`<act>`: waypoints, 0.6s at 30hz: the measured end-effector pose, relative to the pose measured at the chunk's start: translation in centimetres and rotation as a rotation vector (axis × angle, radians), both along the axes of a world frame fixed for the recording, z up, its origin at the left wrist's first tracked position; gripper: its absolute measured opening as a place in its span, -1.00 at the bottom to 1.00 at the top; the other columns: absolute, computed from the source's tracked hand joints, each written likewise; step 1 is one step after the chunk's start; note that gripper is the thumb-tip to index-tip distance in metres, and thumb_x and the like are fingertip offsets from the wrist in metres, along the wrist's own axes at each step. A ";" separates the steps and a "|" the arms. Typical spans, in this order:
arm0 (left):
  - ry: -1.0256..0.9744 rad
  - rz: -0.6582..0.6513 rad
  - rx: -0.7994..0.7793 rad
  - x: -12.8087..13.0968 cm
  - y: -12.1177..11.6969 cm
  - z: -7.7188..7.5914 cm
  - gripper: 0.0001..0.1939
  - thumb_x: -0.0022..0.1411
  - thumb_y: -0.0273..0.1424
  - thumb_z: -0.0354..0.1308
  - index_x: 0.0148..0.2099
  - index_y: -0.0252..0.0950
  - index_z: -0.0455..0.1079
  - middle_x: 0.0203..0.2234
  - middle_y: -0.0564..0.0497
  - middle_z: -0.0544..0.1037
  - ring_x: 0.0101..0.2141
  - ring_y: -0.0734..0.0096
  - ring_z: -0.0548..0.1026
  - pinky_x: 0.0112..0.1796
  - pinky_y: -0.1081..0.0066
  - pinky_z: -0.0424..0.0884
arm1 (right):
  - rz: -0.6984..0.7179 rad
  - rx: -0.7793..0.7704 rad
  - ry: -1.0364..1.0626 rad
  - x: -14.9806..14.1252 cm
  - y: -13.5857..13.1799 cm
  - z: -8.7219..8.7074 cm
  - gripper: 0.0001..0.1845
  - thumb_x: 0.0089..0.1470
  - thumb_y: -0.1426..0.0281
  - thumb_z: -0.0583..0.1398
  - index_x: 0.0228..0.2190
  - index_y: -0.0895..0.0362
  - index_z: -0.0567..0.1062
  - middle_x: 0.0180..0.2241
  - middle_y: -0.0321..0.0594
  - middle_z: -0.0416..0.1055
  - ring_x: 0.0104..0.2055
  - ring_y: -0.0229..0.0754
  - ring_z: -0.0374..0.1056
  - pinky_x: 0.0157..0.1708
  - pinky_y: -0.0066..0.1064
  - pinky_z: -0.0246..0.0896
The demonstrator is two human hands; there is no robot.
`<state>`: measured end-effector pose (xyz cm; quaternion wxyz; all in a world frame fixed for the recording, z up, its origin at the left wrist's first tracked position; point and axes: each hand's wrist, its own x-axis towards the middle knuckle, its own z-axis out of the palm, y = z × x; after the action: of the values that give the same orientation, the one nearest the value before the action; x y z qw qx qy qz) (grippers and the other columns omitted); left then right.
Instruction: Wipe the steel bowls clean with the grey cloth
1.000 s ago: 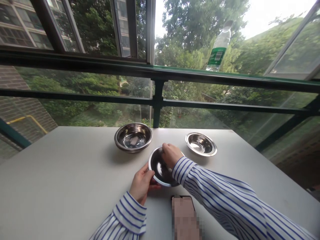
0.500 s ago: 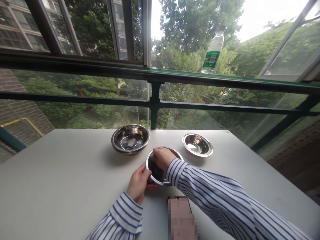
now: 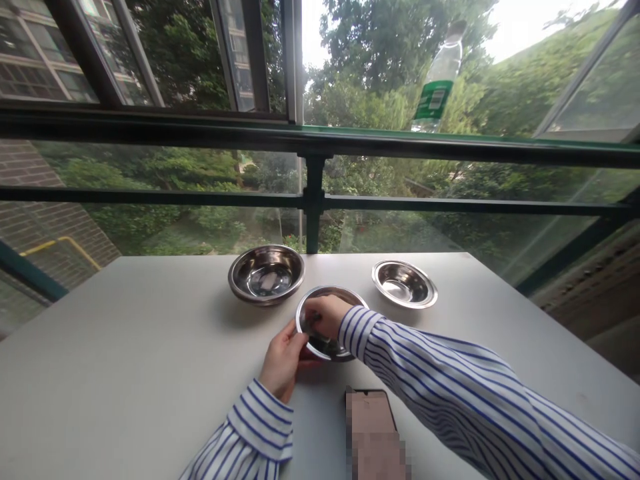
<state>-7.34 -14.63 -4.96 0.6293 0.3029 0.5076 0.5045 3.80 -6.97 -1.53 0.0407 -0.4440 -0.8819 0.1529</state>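
A small steel bowl sits on the white table in front of me, tipped slightly toward me. My left hand grips its near-left rim. My right hand reaches into the bowl with its fingers curled against the inner wall; whether anything is in them is hidden. Two more steel bowls stand behind: a deeper one at left and a shallow one at right.
A phone lies on the table near my right forearm. A dark railing and glass run along the table's far edge. A plastic bottle with a green label stands on the ledge above.
My right hand has slid from the bowl's far rim down into the bowl. The bowl has tipped lower and flatter. My left hand has stayed on the rim.
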 end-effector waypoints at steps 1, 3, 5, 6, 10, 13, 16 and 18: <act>-0.010 -0.002 0.011 -0.1 0.0 0.0 -0.52 0.02 -0.45 0.08 0.05 -0.32 0.28 -0.58 0.06 0.50 -0.63 0.48 0.42 -0.59 0.48 0.39 | 0.054 -0.037 -0.003 0.5 -0.2 0.3 -0.79 -0.18 0.50 0.25 -0.40 0.04 0.50 -0.40 -0.41 0.47 -0.31 -0.30 0.36 -0.34 -0.57 0.16; -0.016 0.002 0.019 -0.1 -0.2 0.1 -0.55 0.04 -0.45 0.08 0.04 -0.32 0.29 -0.56 0.05 0.50 -0.61 0.49 0.42 -0.58 0.49 0.39 | 0.082 -0.088 -0.010 1.9 -0.3 0.9 -0.79 -0.26 0.51 0.28 -0.45 0.05 0.51 -0.45 -0.44 0.46 -0.37 -0.31 0.36 -0.38 -0.58 0.14; -0.008 0.011 0.011 -0.2 -0.3 0.2 -0.57 0.05 -0.47 0.07 0.03 -0.31 0.30 -0.57 0.06 0.48 -0.60 0.50 0.41 -0.59 0.50 0.39 | 0.000 -0.064 -0.016 3.5 0.0 1.6 -0.80 -0.22 0.50 0.26 -0.42 0.09 0.50 -0.45 -0.37 0.45 -0.37 -0.26 0.35 -0.39 -0.53 0.14; -0.004 0.011 0.004 -0.1 -0.3 0.3 -0.56 0.05 -0.49 0.06 0.03 -0.30 0.29 -0.59 0.07 0.47 -0.61 0.50 0.40 -0.59 0.51 0.39 | -0.069 -0.029 -0.015 4.1 0.2 1.9 -0.81 -0.14 0.47 0.22 -0.36 0.10 0.48 -0.42 -0.30 0.45 -0.35 -0.22 0.35 -0.38 -0.49 0.14; -0.009 -0.037 -0.036 0.1 -0.3 0.4 -0.56 0.06 -0.50 0.05 0.05 -0.31 0.28 -0.63 0.09 0.44 -0.63 0.51 0.39 -0.59 0.50 0.40 | -0.311 0.095 0.012 4.2 1.1 1.8 -0.75 0.06 0.46 0.03 -0.21 0.21 0.39 -0.28 -0.02 0.42 -0.24 -0.07 0.32 -0.32 -0.36 0.12; -0.007 -0.040 -0.027 0.1 -0.3 0.4 -0.58 0.07 -0.50 0.04 0.02 -0.33 0.30 -0.62 0.07 0.45 -0.63 0.52 0.38 -0.58 0.50 0.40 | -0.329 0.091 0.048 1.8 1.1 0.6 -0.75 0.02 0.52 0.05 -0.21 0.19 0.37 -0.27 -0.02 0.41 -0.23 -0.09 0.33 -0.30 -0.37 0.12; 0.002 -0.012 -0.006 -0.2 -0.3 0.3 -0.59 0.06 -0.50 0.04 0.01 -0.32 0.31 -0.61 0.07 0.45 -0.62 0.51 0.39 -0.58 0.50 0.40 | -0.252 0.043 0.109 -0.4 0.6 -0.4 -0.76 0.02 0.50 0.08 -0.22 0.15 0.40 -0.28 -0.12 0.44 -0.22 -0.14 0.34 -0.28 -0.40 0.14; -0.011 0.010 -0.005 -0.5 -0.2 0.1 -0.59 0.06 -0.49 0.04 0.01 -0.32 0.30 -0.60 0.07 0.44 -0.61 0.49 0.40 -0.59 0.50 0.39 | -0.150 -0.008 0.149 -0.9 0.1 -0.6 -0.77 -0.01 0.48 0.13 -0.24 0.12 0.43 -0.28 -0.20 0.45 -0.22 -0.19 0.34 -0.27 -0.45 0.15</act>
<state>-7.81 -14.86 -4.83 0.6303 0.2959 0.5068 0.5082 2.91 -6.91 -2.13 0.1156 -0.4964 -0.8401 0.1855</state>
